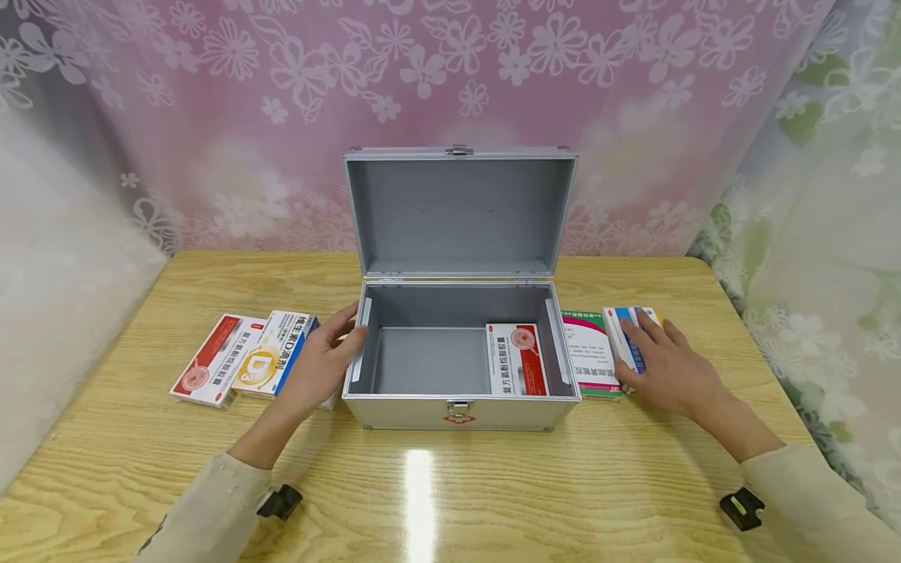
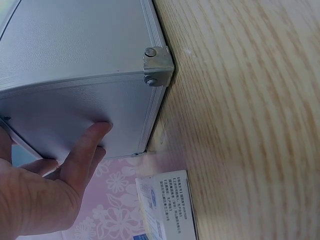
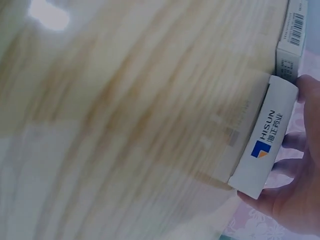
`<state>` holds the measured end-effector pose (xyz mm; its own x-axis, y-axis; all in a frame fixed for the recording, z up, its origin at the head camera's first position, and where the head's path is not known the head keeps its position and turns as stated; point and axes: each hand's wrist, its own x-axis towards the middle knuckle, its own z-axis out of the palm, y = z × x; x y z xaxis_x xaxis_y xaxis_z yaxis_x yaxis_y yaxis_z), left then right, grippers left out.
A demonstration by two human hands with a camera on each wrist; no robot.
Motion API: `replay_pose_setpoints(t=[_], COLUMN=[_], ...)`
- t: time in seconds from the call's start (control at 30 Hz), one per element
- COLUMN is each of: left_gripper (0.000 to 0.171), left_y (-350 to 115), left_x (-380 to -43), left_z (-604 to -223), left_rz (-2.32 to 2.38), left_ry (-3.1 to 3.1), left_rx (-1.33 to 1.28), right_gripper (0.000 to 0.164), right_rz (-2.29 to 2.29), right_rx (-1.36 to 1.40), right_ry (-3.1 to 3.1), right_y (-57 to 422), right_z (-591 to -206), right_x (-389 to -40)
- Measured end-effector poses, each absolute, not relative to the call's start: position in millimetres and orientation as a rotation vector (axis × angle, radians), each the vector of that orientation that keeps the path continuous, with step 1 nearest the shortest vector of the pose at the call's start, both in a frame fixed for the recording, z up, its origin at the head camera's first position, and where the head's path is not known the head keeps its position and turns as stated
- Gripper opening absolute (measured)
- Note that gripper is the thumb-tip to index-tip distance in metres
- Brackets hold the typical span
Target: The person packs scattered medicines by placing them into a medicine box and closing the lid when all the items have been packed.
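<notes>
A silver first-aid case [image 1: 457,412] with a red cross on its front stands with its lid [image 1: 461,215] up. Inside, at the right, lies a red-and-white medicine box [image 1: 507,360]. My left hand [image 1: 320,363] grips the case's left wall, thumb at the rim; in the left wrist view, other fingers press the outer side. To the right of the case, my right hand [image 1: 665,367] holds a white-and-blue medicine box [image 3: 262,140], thumb at one end and fingertips at the other. Beside it lies a green, white and pink medicine box [image 1: 591,356].
Left of the case, a red-and-white medicine box [image 1: 217,360] and a vitamin D3 box [image 1: 276,352] lie on the wooden table [image 1: 338,500]. Floral curtains [image 1: 450,62] hang behind the table and along its sides.
</notes>
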<state>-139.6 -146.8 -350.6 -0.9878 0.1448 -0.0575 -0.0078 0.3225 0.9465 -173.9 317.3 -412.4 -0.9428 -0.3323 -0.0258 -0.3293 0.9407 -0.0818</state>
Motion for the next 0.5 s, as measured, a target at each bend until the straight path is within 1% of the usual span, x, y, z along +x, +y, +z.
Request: replay_pose_setpoints(t=[0.17, 0.37, 0.5], left_gripper=[0.048, 0.048, 0.047], left_y=[-153, -144, -144], left_x=[-147, -139, -139], left_z=[-366, -347, -347], left_rz=[1.766, 1.769, 1.776], left_ry=[2.444, 2.421, 2.421], left_rx=[0.137, 0.116, 0.119], right_gripper=[0.080, 0.081, 0.080], right_rz=[-0.169, -0.235, -0.257], right_rx=[-0.439, -0.468, -0.460], right_ry=[2.998, 2.965, 2.961], right_y=[315, 314, 313], right_z=[-408, -403, -400], right_x=[-175, -177, -177])
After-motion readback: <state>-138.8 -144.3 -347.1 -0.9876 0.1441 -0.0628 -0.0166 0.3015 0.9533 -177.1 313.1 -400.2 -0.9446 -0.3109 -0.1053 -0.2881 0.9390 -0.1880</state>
